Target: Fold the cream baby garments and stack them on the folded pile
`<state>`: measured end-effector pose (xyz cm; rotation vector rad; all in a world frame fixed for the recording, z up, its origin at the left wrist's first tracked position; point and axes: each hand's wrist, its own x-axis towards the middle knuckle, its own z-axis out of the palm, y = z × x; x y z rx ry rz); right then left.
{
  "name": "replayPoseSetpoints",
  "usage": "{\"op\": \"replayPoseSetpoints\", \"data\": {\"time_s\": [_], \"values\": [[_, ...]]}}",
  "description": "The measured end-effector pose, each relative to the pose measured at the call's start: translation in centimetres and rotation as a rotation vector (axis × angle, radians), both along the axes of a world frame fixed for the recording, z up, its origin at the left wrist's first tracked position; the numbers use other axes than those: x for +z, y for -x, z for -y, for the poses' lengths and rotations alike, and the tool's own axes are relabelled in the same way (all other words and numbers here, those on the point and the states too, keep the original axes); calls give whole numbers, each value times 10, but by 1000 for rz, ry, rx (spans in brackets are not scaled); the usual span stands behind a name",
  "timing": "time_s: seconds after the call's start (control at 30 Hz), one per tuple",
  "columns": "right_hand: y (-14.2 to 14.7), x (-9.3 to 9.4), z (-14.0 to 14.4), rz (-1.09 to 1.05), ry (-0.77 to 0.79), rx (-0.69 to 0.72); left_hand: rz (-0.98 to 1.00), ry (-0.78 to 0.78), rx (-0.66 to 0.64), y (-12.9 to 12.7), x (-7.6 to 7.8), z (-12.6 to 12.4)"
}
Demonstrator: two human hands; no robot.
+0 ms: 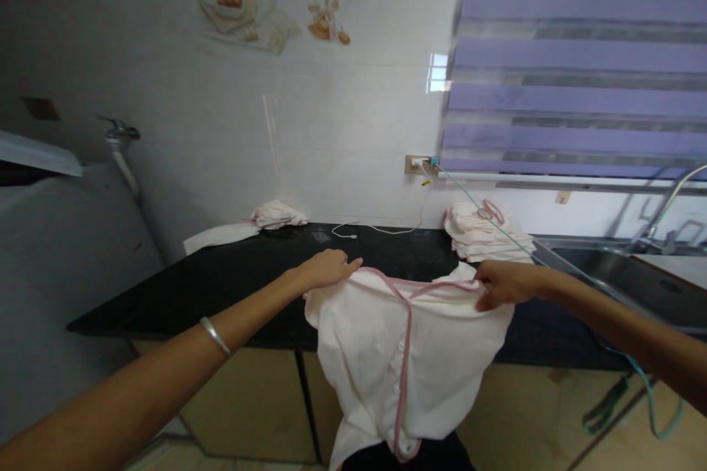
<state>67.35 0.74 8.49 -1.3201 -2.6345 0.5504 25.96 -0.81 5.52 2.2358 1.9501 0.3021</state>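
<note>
The black countertop (232, 287) ran along the tiled wall, pretty glossy, with cabinet fronts underneath. On it sat a stack of folded pale pink clothes (486, 235) near the sink end, and a smaller crumpled pink bundle (276, 215) back by the wall, with a flat white cloth (218, 237) just beside that. A thin white cable (359, 230) lay along the back too. A white garment with pink trim (398, 338) was draped over the front edge, top part resting on the counter.
</note>
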Motion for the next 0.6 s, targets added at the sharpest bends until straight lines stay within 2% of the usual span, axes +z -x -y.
{"op": "replayPoseSetpoints", "data": {"time_s": [0.1, 0.2, 0.3, 0.37, 0.47, 0.53, 0.6], "values": [[-2, 12, -1, 29, 89, 20, 231, -31, -141, 4, 9, 1], [-7, 22, 1, -144, 112, 69, 481, 24, -247, 10, 27, 9], [-17, 27, 0, -320, 143, 0, 657, 131, -258, 16, 49, 22], [-23, 28, -4, -366, 148, -68, 681, 256, -226, 20, 62, 28], [-29, 34, -9, -335, 144, -95, 583, 412, -185, 26, 72, 31], [-30, 41, -7, -297, 183, -39, 590, 386, -211, 28, 74, 30], [-29, 49, -1, -309, 260, 20, 718, 307, -265, 30, 72, 27]]}}
